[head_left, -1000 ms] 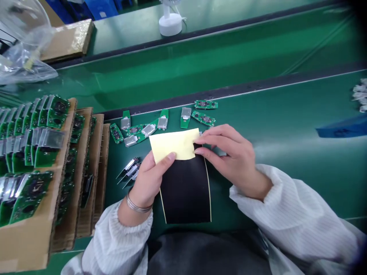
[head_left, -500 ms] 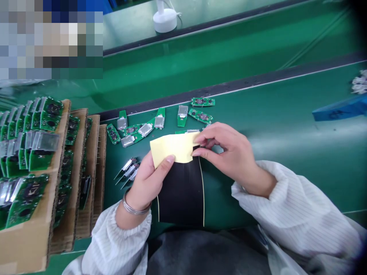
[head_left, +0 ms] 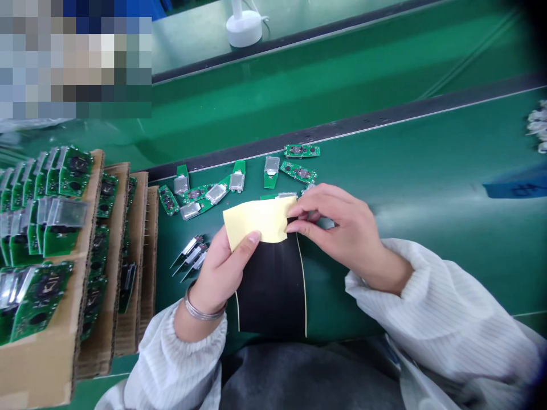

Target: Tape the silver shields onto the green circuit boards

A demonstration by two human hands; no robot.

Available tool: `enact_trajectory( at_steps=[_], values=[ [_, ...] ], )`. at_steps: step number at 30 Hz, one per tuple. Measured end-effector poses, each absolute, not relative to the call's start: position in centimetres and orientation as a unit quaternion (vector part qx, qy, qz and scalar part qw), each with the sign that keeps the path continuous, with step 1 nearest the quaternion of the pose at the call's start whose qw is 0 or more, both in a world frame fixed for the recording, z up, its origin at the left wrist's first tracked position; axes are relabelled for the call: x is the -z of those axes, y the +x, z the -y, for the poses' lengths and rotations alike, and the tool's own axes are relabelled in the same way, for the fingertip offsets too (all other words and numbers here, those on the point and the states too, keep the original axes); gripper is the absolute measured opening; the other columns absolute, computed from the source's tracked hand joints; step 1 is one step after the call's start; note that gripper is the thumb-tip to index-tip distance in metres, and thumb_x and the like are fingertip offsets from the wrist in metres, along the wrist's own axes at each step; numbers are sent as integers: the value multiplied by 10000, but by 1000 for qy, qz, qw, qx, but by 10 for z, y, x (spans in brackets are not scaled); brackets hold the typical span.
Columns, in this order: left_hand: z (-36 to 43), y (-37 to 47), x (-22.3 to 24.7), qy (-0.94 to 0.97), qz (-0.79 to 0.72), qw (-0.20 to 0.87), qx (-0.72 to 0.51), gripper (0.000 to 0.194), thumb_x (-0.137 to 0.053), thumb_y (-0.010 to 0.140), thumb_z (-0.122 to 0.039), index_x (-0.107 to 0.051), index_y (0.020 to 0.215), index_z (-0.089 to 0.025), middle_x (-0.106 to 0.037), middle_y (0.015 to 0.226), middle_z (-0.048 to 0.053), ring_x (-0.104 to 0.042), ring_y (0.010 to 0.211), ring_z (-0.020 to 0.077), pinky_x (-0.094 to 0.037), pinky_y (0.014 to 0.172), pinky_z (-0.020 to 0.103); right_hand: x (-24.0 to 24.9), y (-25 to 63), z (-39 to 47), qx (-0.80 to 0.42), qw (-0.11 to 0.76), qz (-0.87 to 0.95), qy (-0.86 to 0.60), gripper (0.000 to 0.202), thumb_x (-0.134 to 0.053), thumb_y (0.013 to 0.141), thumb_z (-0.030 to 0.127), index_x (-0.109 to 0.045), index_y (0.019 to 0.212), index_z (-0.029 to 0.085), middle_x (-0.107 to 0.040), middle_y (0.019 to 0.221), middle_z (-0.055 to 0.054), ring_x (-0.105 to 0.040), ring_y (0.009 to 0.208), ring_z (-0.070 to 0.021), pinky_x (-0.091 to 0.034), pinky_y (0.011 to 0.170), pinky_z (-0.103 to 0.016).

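Note:
A black sheet (head_left: 271,290) with a pale yellow backing (head_left: 258,221) hangs between my hands, its top end bent over so the yellow side faces up. My left hand (head_left: 231,259) grips it at the left, thumb on the yellow side and fingers hidden beneath. At the right edge of the yellow part, my right hand (head_left: 337,222) pinches with thumb and index finger. What lies between those fingertips is partly hidden. Just beyond the sheet, several green circuit boards (head_left: 272,172) with small grey screens lie loose on the green table (head_left: 427,188).
Upright cardboard racks (head_left: 92,262) packed with circuit boards stand close on the left. A few boards (head_left: 191,256) lean on edge beside my left hand. A blue strip (head_left: 519,185) and white pieces (head_left: 538,126) are at the far right. A white round base (head_left: 244,28) stands on the back ledge.
The blue strip at the far right has shifted down and to the right. My hands and the sheet hold nearly the same position; the sheet's lower end has moved slightly right.

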State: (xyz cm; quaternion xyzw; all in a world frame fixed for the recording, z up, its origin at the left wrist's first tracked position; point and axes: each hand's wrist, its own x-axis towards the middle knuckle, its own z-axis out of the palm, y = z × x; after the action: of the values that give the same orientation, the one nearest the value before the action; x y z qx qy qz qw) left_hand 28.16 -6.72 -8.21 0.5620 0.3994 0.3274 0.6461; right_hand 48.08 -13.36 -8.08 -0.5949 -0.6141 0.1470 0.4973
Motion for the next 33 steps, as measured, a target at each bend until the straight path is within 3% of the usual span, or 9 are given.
enact_trajectory(
  at_steps=[5, 10, 19, 23, 26, 30, 33],
  values=[
    [67, 281, 83, 555, -407, 648, -326, 314, -769, 879, -355, -759, 1154, -204, -781, 1143, 53, -713, 1080, 240, -563, 977, 339, 80, 480, 133, -136, 497, 626, -586, 148, -760, 893, 178, -689, 777, 235, -703, 816, -19, -646, 742, -166, -553, 595, -274],
    [68, 282, 82, 552, -413, 647, -327, 316, -765, 884, -354, -757, 1166, -211, -784, 1122, 49, -712, 1079, 238, -562, 981, 342, 79, 481, 133, -174, 501, 602, -597, 82, -768, 884, 196, -696, 863, 231, -696, 867, -21, -633, 706, -149, -557, 570, -257],
    [65, 283, 82, 571, -405, 652, -291, 369, -707, 925, -389, -709, 1240, -197, -762, 1199, 70, -706, 1108, 253, -543, 998, 359, 84, 485, 131, -167, 459, 645, -587, 154, -602, 951, 115, -580, 845, 225, -660, 869, -33, -625, 833, -186, -510, 694, -307],
    [58, 285, 91, 596, -430, 634, -241, 402, -635, 962, -397, -645, 1305, -188, -723, 1269, 93, -678, 1167, 266, -531, 1009, 384, 92, 490, 130, -184, 396, 676, -594, 175, -553, 951, 76, -533, 857, 222, -642, 906, -43, -599, 852, -193, -473, 722, -316],
    [57, 288, 97, 697, -448, 527, -192, 503, -611, 941, -320, -538, 1401, -130, -650, 1366, 167, -638, 1232, 313, -518, 1029, 453, 102, 495, 127, -226, 325, 678, -620, 179, -557, 946, 87, -513, 841, 225, -635, 877, -35, -594, 828, -201, -449, 723, -322],
    [68, 290, 89, 861, -419, 212, -197, 686, -627, 882, -217, -399, 1504, -40, -532, 1436, 285, -517, 1352, 415, -440, 1083, 576, 111, 496, 125, -244, 277, 680, -634, 151, -559, 964, 128, -521, 848, 218, -633, 883, -43, -585, 814, -203, -433, 717, -323],
    [78, 289, 79, 919, -326, 74, -211, 372, -612, 916, -176, -608, 1280, -100, -635, 1262, 216, -586, 1183, 365, -476, 1011, 543, 113, 493, 126, -223, 258, 690, -638, 136, -549, 967, 129, -537, 857, 210, -628, 903, -51, -574, 829, -206, -421, 723, -326]
  ],
)
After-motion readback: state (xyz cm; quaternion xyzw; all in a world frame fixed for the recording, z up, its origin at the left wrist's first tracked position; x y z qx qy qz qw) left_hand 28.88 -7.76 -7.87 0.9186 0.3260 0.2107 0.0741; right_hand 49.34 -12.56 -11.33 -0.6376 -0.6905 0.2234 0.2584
